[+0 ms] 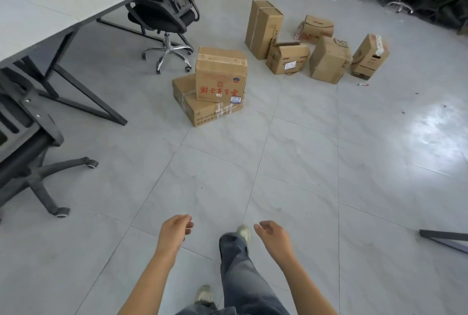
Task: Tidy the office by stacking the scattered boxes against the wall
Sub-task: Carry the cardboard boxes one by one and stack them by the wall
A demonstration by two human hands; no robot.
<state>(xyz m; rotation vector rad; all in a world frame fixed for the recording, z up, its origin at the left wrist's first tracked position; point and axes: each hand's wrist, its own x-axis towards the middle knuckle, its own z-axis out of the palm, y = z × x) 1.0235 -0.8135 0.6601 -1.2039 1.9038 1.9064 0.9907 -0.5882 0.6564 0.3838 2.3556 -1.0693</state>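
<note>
Left grip, right grip empty, loose; red-lettered box atop taped box

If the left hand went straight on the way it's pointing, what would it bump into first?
Probably the low flat box with the upper box stacked on it. Between the left hand and that stack there is only bare floor. Depth is hard to judge, so it might pass just right of it.

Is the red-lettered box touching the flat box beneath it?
Touching: the head view shows the red-lettered box sitting on the flat box, no gap between them.
</note>
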